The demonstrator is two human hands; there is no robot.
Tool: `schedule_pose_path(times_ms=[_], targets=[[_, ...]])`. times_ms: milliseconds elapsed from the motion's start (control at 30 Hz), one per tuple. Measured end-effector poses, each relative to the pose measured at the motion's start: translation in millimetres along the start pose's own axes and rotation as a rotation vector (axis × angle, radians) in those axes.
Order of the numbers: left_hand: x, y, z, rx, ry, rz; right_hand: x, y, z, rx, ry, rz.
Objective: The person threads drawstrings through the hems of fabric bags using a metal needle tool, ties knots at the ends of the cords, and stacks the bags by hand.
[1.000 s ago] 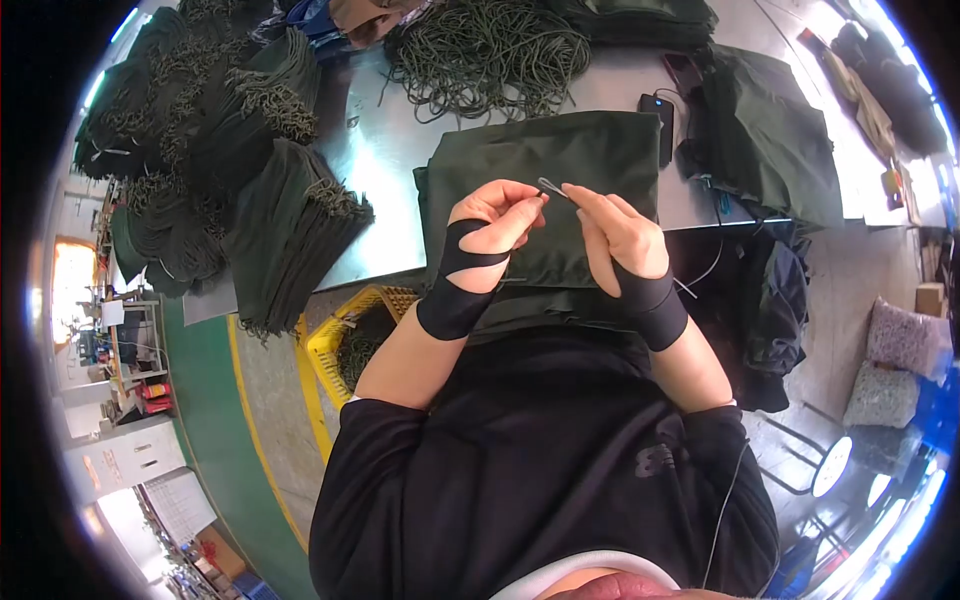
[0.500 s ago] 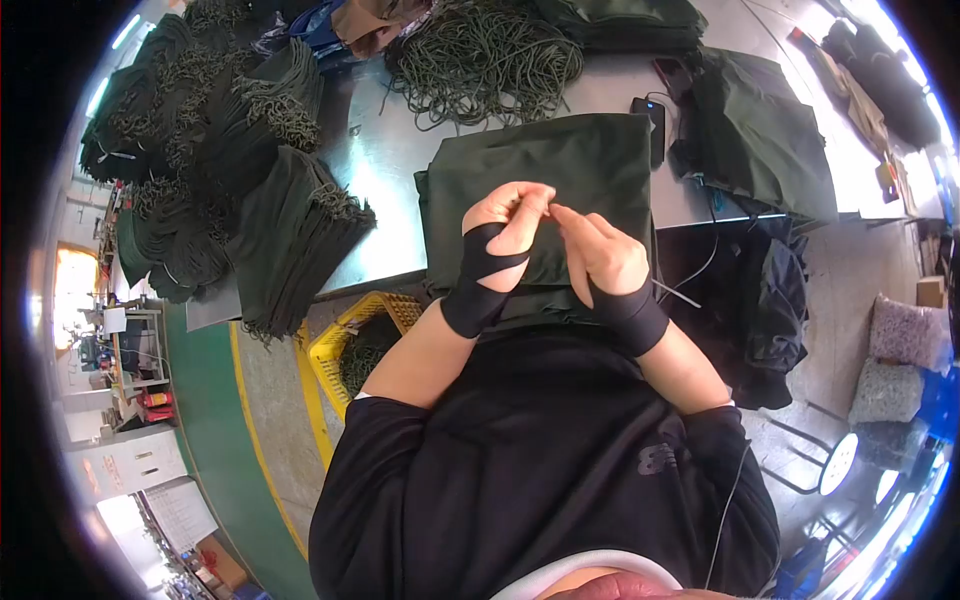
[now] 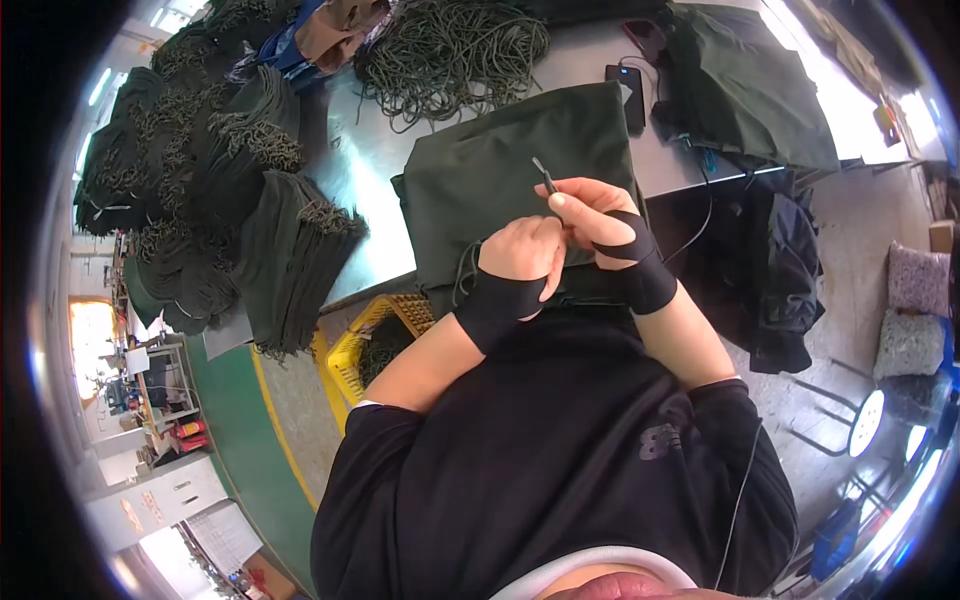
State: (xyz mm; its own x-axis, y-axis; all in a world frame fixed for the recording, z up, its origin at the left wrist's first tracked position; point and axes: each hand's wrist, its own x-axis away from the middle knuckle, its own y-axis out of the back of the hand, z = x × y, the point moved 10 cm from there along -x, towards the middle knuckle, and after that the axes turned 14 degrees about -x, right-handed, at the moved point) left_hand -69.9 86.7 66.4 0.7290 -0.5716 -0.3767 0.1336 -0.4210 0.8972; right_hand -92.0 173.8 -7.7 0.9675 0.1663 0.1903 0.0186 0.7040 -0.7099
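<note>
In the head view my right hand (image 3: 600,220) is closed round a thin rod-like tool (image 3: 544,176), whose pale metal tip points up and away from me. My left hand (image 3: 522,250) is curled with its back to the camera, right against the fingers of the right. A loop of dark green cord (image 3: 466,268) comes out beside the left wrist; the fingers hide what they pinch. Both wrists wear black wraps. Beneath the hands lies a folded dark green fabric piece (image 3: 500,135) on the metal table (image 3: 372,240).
Stacks of green fabric with cord ends (image 3: 290,260) fill the left side. A tangled cord heap (image 3: 450,60) lies at the back. A power bank (image 3: 628,100) with a cable and more green fabric (image 3: 745,85) are at right. A yellow basket (image 3: 345,365) stands below the table edge.
The rod-like tool, earlier pointing back past my right wrist, now points forward. My left hand has turned over and moved down, and a cord loop shows beside it. The view has shifted slightly.
</note>
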Motion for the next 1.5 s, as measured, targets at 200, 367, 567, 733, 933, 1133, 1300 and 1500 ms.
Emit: schedule_pose_path(times_ms=[200, 367, 567, 733, 933, 1133, 1300, 1500], targets=[[-0.2, -10.1, -10.1, 0.152, 0.011, 0.026, 14.1, 11.9, 24.9, -0.172, 0.047, 0.101], [98.2, -50.8, 30.2, 0.827, 0.347, 0.792, 82.7, 121.3, 159.9, -0.225, 0.539, -0.223], [194.7, -42.3, 92.9, 1.247, 0.991, 0.479, 164.3, 170.4, 219.8, 0.388, 0.650, -0.580], [122.3, -99.9, 39.4, 1.282, 0.867, 0.732, 115.8, 103.0, 159.7, 0.909, 0.451, -0.428], [106.4, -198.9, 0.0, 1.747, 1.273, 0.749, 90.9, 72.1, 110.4, 0.981, 0.525, -0.260], [72.2, -178.7, 52.0, 1.402, 1.201, 0.148, 86.8, 74.0, 81.4, 1.075, 0.705, -0.262], [29.2, -142.0, 30.7, 1.640, 1.190, 0.104, 78.5, 63.6, 34.5, 1.053, 0.530, -0.294], [47.7, -146.2, 24.1, 1.712, 1.211, 0.302, 82.1, 43.7, 19.1, 1.116, 0.714, -0.343]])
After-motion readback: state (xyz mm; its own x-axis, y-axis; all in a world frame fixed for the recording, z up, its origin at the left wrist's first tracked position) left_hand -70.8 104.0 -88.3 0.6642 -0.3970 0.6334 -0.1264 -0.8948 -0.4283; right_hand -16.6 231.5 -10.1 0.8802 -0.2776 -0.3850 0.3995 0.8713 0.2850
